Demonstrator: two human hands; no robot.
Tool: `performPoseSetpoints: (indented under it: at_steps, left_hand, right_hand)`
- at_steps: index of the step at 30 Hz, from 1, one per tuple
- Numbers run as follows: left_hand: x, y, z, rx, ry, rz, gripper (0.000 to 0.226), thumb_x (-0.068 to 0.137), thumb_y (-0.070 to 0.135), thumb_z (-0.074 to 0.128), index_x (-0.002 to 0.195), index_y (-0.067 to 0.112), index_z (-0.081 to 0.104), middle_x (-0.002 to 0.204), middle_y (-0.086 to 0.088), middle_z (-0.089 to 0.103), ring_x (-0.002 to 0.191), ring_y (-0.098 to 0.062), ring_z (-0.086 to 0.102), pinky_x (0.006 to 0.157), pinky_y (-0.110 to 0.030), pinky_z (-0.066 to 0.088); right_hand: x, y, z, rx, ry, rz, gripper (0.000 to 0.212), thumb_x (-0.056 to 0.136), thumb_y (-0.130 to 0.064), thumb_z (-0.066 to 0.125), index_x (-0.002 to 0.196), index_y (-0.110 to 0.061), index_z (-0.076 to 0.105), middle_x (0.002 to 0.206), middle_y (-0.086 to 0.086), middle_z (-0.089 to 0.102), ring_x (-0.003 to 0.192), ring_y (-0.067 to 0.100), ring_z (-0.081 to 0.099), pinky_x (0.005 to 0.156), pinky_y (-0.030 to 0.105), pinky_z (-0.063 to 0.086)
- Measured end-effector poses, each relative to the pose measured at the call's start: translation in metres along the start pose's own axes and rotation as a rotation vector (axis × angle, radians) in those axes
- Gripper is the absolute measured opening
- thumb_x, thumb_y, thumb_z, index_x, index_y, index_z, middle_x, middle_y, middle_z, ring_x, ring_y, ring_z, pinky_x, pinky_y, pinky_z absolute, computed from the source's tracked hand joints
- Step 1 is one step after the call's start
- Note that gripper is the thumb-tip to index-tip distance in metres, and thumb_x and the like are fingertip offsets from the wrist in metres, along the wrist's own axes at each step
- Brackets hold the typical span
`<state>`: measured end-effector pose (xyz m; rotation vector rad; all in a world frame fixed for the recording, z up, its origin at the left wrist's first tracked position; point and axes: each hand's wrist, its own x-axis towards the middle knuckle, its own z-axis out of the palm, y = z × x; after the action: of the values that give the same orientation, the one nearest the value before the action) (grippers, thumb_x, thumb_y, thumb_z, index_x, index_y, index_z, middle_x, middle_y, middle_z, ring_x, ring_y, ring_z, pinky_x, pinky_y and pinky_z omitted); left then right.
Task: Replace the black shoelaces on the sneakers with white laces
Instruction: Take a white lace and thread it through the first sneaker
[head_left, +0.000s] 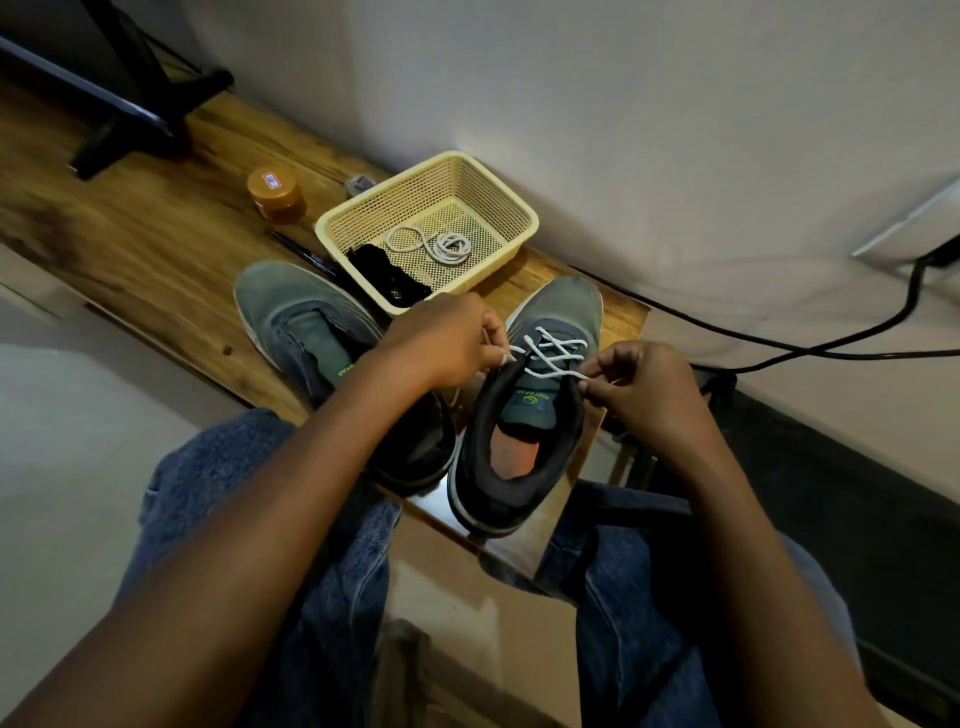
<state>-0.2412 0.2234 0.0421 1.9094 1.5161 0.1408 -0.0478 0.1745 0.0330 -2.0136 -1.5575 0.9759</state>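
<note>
Two grey sneakers are sitting side by side on the wooden worktop, toes pointing away from the person. The right sneaker is carrying a white lace crossing through its eyelets; the left sneaker is showing none. The left hand is curling its fingers and pinching one end of the white lace at the shoe's left edge. The right hand is pinching the other end between thumb and fingertips at the right edge of the collar. Both forearms are reaching in over denim-covered knees.

Just beyond the sneakers a cream mesh basket is standing on the worktop. Inside it a second white lace is lying coiled near the middle, and the black laces are lying bunched against the near left corner. An orange-lidded jar is standing left of the basket, with a dark pen lying between jar and left sneaker. A black cable is trailing along the right.
</note>
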Motion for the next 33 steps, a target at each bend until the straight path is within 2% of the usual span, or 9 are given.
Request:
performPoseSetpoints:
  at_steps: [3,7,11,14,17,23,26,31,33]
  left_hand:
    - [-0.002,0.001,-0.003,0.021,0.051,-0.045,0.013,0.084,0.032,0.070,0.073,0.026,0.066,0.077,0.015,0.062,0.085,-0.013,0.063,0.078,-0.026,0.047]
    - [-0.004,0.006,-0.006,-0.017,0.054,-0.133,0.020,0.080,0.032,0.069,0.080,0.012,0.072,0.075,0.005,0.070,0.079,-0.014,0.066,0.081,-0.029,0.053]
    - [-0.003,0.010,-0.005,0.052,0.063,-0.181,0.028,0.082,0.041,0.063,0.081,0.014,0.070,0.080,0.002,0.069,0.082,-0.019,0.064,0.077,-0.029,0.048]
    - [-0.001,0.011,-0.004,0.096,0.146,-0.165,0.026,0.093,0.044,0.049,0.102,0.026,0.066,0.099,0.005,0.065,0.095,-0.021,0.058,0.080,-0.032,0.040]
    - [0.003,0.008,-0.004,0.245,0.153,-0.110,0.026,0.096,0.045,0.047,0.116,0.036,0.062,0.126,0.000,0.055,0.123,-0.025,0.041,0.098,-0.042,0.028]
    - [0.007,0.004,0.000,0.301,0.011,-0.106,0.023,0.096,0.044,0.049,0.094,0.028,0.065,0.121,0.004,0.058,0.133,-0.023,0.029,0.107,-0.046,0.013]
    - [0.009,0.006,-0.003,0.134,-0.020,-0.141,0.041,0.098,0.043,0.039,0.104,0.015,0.067,0.107,-0.001,0.059,0.127,-0.022,0.036,0.107,-0.043,0.015]
    - [0.008,0.010,-0.005,-0.335,-0.018,-0.121,0.043,0.099,0.042,0.044,0.091,0.008,0.069,0.092,-0.007,0.069,0.093,-0.025,0.063,0.094,-0.042,0.044]
    - [0.009,0.006,-0.005,-0.264,0.011,-0.114,0.036,0.096,0.045,0.048,0.089,0.015,0.067,0.092,-0.002,0.069,0.094,-0.022,0.062,0.097,-0.043,0.045]
  right_hand:
    - [0.000,0.000,0.000,-0.005,-0.008,0.004,0.008,0.084,-0.008,0.070,0.080,-0.016,0.070,0.074,0.001,0.068,0.067,0.013,0.060,0.073,0.043,0.054]
    - [0.001,-0.001,0.001,-0.020,-0.018,-0.004,0.022,0.085,-0.007,0.069,0.072,-0.024,0.064,0.068,-0.004,0.064,0.066,0.012,0.060,0.071,0.039,0.054]
    - [0.001,-0.001,0.004,-0.073,-0.005,-0.020,0.019,0.086,-0.007,0.064,0.078,-0.024,0.063,0.074,0.001,0.066,0.072,0.017,0.062,0.071,0.040,0.054]
    - [0.001,-0.001,0.002,-0.040,0.042,-0.020,0.025,0.087,-0.006,0.058,0.078,-0.029,0.058,0.077,0.003,0.067,0.075,0.024,0.066,0.069,0.041,0.055]
    - [0.000,-0.001,-0.001,0.050,0.079,0.002,0.022,0.089,-0.006,0.055,0.087,-0.027,0.057,0.080,0.006,0.065,0.075,0.025,0.068,0.065,0.039,0.055]
    - [0.001,-0.003,-0.001,0.095,0.063,0.031,0.017,0.091,-0.005,0.053,0.096,-0.022,0.057,0.085,0.010,0.066,0.063,0.012,0.064,0.047,0.018,0.045]
    - [0.001,-0.004,-0.001,0.091,0.064,0.012,0.020,0.090,-0.006,0.054,0.090,-0.026,0.057,0.085,0.010,0.067,0.069,0.018,0.066,0.059,0.031,0.053]
    - [0.000,-0.006,0.002,0.104,0.091,-0.040,0.013,0.093,-0.013,0.056,0.094,-0.024,0.061,0.084,0.000,0.065,0.076,0.022,0.066,0.068,0.039,0.054]
    - [-0.001,-0.009,0.004,0.110,0.087,-0.052,0.013,0.093,-0.012,0.056,0.095,-0.023,0.062,0.087,-0.001,0.065,0.078,0.022,0.066,0.071,0.038,0.053]
